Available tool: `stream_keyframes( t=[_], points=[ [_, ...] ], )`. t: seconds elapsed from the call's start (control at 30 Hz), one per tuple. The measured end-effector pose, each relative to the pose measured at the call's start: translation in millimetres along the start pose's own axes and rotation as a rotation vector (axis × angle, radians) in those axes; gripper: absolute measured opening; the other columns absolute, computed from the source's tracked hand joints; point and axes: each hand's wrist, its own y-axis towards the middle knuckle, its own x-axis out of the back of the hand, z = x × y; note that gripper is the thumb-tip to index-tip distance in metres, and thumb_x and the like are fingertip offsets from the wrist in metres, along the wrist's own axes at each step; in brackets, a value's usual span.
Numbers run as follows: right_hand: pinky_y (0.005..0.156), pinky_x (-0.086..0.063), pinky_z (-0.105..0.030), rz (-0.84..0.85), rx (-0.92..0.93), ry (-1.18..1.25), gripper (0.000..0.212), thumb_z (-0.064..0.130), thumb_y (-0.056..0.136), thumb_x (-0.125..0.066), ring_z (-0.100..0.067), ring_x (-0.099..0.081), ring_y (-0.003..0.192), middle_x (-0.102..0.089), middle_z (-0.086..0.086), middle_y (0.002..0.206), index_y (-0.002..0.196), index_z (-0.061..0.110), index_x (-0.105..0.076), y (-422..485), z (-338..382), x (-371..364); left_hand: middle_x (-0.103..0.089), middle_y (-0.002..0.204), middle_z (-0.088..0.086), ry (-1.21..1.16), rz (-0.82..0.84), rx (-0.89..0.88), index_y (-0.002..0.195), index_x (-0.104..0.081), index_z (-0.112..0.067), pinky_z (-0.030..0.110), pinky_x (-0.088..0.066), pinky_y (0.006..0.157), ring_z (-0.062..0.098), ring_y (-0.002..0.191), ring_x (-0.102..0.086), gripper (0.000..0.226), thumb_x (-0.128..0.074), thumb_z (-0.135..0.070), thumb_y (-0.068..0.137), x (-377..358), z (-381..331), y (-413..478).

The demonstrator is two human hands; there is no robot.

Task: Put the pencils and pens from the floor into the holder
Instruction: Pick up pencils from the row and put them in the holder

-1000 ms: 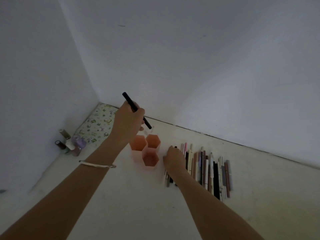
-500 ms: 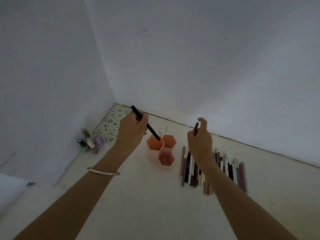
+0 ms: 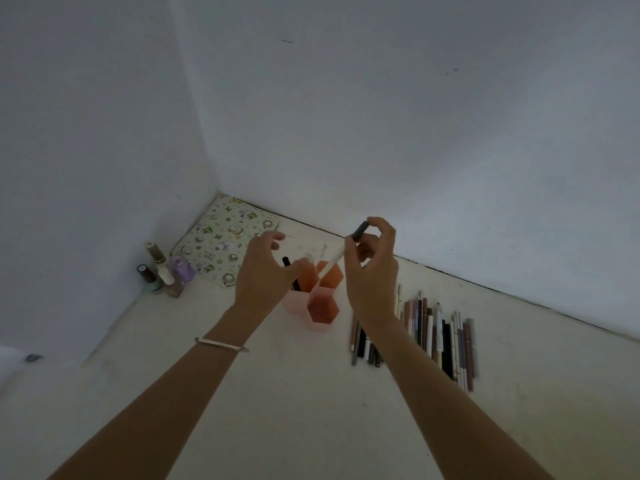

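Note:
A pink holder (image 3: 323, 308) made of three hexagonal cups stands on the floor near the room corner. A black pen (image 3: 291, 277) stands slanted in its left cup, partly hidden behind my left hand (image 3: 265, 271), whose fingers are spread and hold nothing. My right hand (image 3: 372, 271) hovers over the holder and pinches a white pen with a dark cap (image 3: 341, 252), its lower end pointing down at the back right cup. A row of several pencils and pens (image 3: 436, 332) lies on the floor to the right of the holder.
A flower-patterned pad (image 3: 225, 240) lies in the corner against both walls. Several small bottles (image 3: 164, 275) stand along the left wall beside it. The walls meet just behind the holder. A bracelet (image 3: 221, 344) sits on my left wrist.
My left hand has let the black pen go into the holder's left cup and opened. My right hand lifted a white pen from the row and carried it left over the holder.

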Motion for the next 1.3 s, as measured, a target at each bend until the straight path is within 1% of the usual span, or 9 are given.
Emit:
stream_keyframes(
  t=[0.2,0.33,0.47,0.57,0.63,0.73,0.93,1.1,1.3],
  points=[
    [0.079,-0.054,-0.031,0.212,-0.022,-0.187,0.032,0.024,0.095,-0.057,-0.013,-0.062,0.086,-0.066,0.002,0.105,0.117,0.039,-0.039,-4,-10,-28,-0.061,0.095,-0.004,-0.211,-0.168,0.045,0.115,-0.054,-0.019,0.030,-0.045,0.062,0.014,0.068,-0.058,0.033,-0.061,-0.017,0.083,38,-1,14],
    [0.081,-0.048,-0.027,0.323,0.046,-0.358,0.031,0.028,0.096,-0.054,-0.014,-0.059,0.090,-0.064,-0.002,0.107,0.126,0.028,-0.047,-9,-22,-40,-0.060,0.088,-0.009,-0.273,-0.155,0.064,0.113,-0.057,-0.018,0.027,-0.041,0.055,0.011,0.061,-0.054,0.029,-0.058,-0.010,0.085,43,-8,13],
    [0.101,-0.044,-0.035,0.290,0.195,-0.368,0.033,0.023,0.099,-0.047,-0.016,-0.055,0.111,-0.064,-0.003,0.119,0.130,0.015,-0.056,-12,-25,-45,-0.060,0.086,-0.008,-0.247,-0.200,0.029,0.109,-0.058,-0.016,0.026,-0.044,0.058,0.006,0.060,-0.054,0.029,-0.058,-0.007,0.081,42,-26,5],
    [0.081,-0.049,-0.022,0.093,0.175,-0.263,0.034,0.017,0.099,-0.040,-0.012,-0.060,0.091,-0.064,-0.001,0.112,0.130,0.013,-0.053,3,-20,-31,-0.060,0.081,-0.007,-0.229,-0.228,-0.133,0.099,-0.056,-0.016,0.017,-0.045,0.055,0.002,0.056,-0.055,0.020,-0.056,-0.005,0.082,33,-53,-22],
    [0.068,-0.046,-0.015,-0.061,0.086,-0.210,0.032,0.010,0.097,-0.041,-0.004,-0.057,0.075,-0.064,0.002,0.103,0.126,0.013,-0.054,18,-19,-10,-0.060,0.075,-0.009,-0.201,-0.039,-0.249,0.094,-0.056,-0.018,0.018,-0.052,0.056,0.002,0.057,-0.060,0.012,-0.054,-0.008,0.088,14,-73,-49],
    [0.056,-0.040,-0.015,-0.199,-0.069,-0.160,0.032,0.001,0.093,-0.042,-0.001,-0.051,0.063,-0.064,0.003,0.096,0.117,0.016,-0.056,34,-27,25,-0.059,0.089,-0.007,0.192,0.271,-0.312,0.106,-0.058,-0.016,0.023,-0.052,0.071,0.009,0.075,-0.060,0.014,-0.050,-0.013,0.095,-45,-80,-63],
    [0.054,-0.044,-0.031,-0.197,-0.175,-0.165,0.032,-0.001,0.090,-0.043,-0.014,-0.051,0.059,-0.065,0.007,0.088,0.110,0.019,-0.057,28,-52,72,-0.053,0.124,0.013,0.617,0.412,-0.272,0.126,-0.046,-0.002,0.030,-0.044,0.094,0.024,0.114,-0.055,0.031,-0.037,-0.002,0.096,-145,-51,-63],
    [0.051,-0.039,-0.021,-0.143,-0.182,-0.209,0.036,-0.006,0.088,-0.044,-0.011,-0.046,0.053,-0.066,0.003,0.087,0.111,0.018,-0.057,17,-71,104,-0.053,0.118,0.014,0.701,0.380,-0.184,0.121,-0.048,-0.001,0.029,-0.050,0.083,0.023,0.105,-0.055,0.030,-0.040,0.001,0.091,-169,-43,-60],
    [0.051,-0.041,-0.024,-0.120,-0.241,-0.207,0.037,-0.007,0.087,-0.045,-0.008,-0.047,0.053,-0.067,0.002,0.088,0.113,0.017,-0.057,10,-89,110,-0.058,0.113,0.018,0.696,0.392,-0.003,0.118,-0.042,0.002,0.033,-0.056,0.080,0.026,0.100,-0.064,0.028,-0.043,-0.013,0.094,-170,-40,-56]
  ],
)
